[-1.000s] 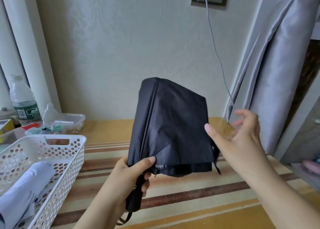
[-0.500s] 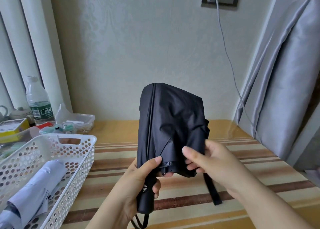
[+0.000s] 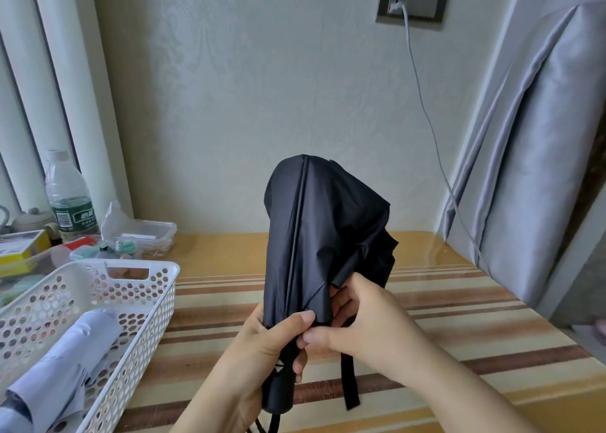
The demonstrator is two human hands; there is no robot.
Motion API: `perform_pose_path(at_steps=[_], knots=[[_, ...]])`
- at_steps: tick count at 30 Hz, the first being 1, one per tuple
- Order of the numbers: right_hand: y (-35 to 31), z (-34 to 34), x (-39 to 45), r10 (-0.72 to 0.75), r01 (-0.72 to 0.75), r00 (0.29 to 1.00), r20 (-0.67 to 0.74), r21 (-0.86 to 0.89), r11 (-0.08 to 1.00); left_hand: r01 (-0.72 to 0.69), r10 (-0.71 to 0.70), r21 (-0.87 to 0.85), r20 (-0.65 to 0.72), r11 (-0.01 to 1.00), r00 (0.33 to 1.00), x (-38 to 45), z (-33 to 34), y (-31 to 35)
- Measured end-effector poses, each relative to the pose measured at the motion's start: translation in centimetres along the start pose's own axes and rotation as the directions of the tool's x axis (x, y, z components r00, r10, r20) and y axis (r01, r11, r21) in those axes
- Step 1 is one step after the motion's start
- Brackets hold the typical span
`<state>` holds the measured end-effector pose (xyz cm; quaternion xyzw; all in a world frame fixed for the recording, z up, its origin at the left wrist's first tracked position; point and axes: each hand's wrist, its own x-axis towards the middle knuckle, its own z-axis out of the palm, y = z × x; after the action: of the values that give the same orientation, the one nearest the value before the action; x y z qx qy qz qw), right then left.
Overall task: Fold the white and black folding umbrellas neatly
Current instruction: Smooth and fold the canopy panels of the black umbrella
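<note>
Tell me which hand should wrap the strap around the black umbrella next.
Right, probably. The left hand grips the umbrella at the handle and holds it upright, so it is occupied. The right hand pinches the canopy's lower edge, with the strap hanging loose just beneath it.

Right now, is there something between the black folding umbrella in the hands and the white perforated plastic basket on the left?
Nothing visible stands between them. The black folding umbrella is held upright by the left hand and right hand. Only bare striped tabletop separates it from the white perforated plastic basket, where the folded white umbrella lies.
</note>
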<state>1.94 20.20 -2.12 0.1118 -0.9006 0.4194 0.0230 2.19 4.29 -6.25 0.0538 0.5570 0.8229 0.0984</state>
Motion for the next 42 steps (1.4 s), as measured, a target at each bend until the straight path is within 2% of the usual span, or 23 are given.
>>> perform_pose_path(at_steps=[2, 3, 5, 6, 7, 13, 15, 18, 20, 22, 25, 26, 29, 35, 39, 42], knots=[[-0.1, -1.4, -0.5, 0.043, -0.043, 0.999, 0.003, 0.093, 0.995, -0.047, 0.047, 0.026, -0.005, 0.999, 0.999, 0.1, -0.5, 0.1], [-0.1, -2.4, -0.6, 0.079, -0.066, 0.994, -0.072, 0.17, 0.983, -0.076, 0.076, 0.043, -0.01, 0.996, 0.997, 0.1, -0.8, 0.2], [0.2, -4.7, 0.0, 0.125, -0.045, 0.939, -0.32, 0.245, 0.968, -0.126, 0.128, 0.088, -0.022, 0.988, 0.991, 0.2, -1.6, 0.3], [0.2, -6.0, 0.5, 0.126, -0.027, 0.906, -0.403, 0.24, 0.97, -0.146, 0.15, 0.115, -0.024, 0.983, 0.988, 0.2, -1.8, 0.3], [0.1, -7.0, 1.1, 0.115, -0.01, 0.895, -0.43, 0.239, 0.971, -0.161, 0.166, 0.142, -0.024, 0.977, 0.986, 0.2, -2.1, 0.3], [-2.0, -9.6, 3.0, -0.054, 0.089, 0.949, -0.312, 0.099, 0.991, -0.235, 0.242, 0.292, 0.012, 0.927, 0.97, 0.1, -2.2, 0.4], [-2.0, -10.0, 2.9, -0.133, 0.183, 0.925, -0.357, 0.11, 0.977, -0.243, 0.255, 0.315, 0.002, 0.918, 0.967, 0.2, -2.3, 0.2], [-1.4, -10.6, 2.0, -0.283, 0.389, 0.853, -0.44, 0.173, 0.905, -0.241, 0.267, 0.311, -0.044, 0.92, 0.963, 0.5, -2.6, -0.1], [-1.0, -10.9, 1.3, -0.339, 0.418, 0.858, -0.386, 0.14, 0.898, -0.251, 0.284, 0.312, -0.062, 0.916, 0.957, 0.7, -2.7, -0.3], [-1.0, -10.9, 0.9, -0.349, 0.38, 0.903, -0.249, 0.087, 0.921, -0.257, 0.294, 0.327, -0.069, 0.909, 0.953, 0.9, -2.8, -0.7], [-1.3, -11.1, 1.0, -0.264, 0.263, 0.965, 0.003, 0.028, 0.964, -0.255, 0.297, 0.353, -0.071, 0.9, 0.952, 1.0, -2.8, -1.2], [-1.4, -11.0, 1.2, -0.234, 0.233, 0.972, 0.009, 0.046, 0.971, -0.25, 0.294, 0.356, -0.076, 0.9, 0.953, 1.0, -2.8, -1.3], [-1.9, -10.9, 1.6, -0.203, 0.21, 0.974, -0.104, 0.063, 0.976, -0.259, 0.309, 0.347, -0.098, 0.901, 0.946, 1.2, -2.8, -1.1], [-2.2, -10.1, 2.1, -0.179, 0.177, 0.984, 0.012, 0.096, 0.98, -0.302, 0.358, 0.312, -0.138, 0.901, 0.924, 1.5, -3.1, -1.0], [-2.0, -9.7, 2.6, -0.08, 0.082, 0.996, -0.041, 0.057, 0.995, -0.316, 0.375, 0.33, -0.132, 0.89, 0.918, 1.4, -3.3, -0.9], [-1.8, -10.1, 2.5, -0.085, 0.086, 0.995, -0.046, 0.005, 0.996, -0.322, 0.384, 0.326, -0.144, 0.889, 0.912, 1.5, -3.7, -0.8]])
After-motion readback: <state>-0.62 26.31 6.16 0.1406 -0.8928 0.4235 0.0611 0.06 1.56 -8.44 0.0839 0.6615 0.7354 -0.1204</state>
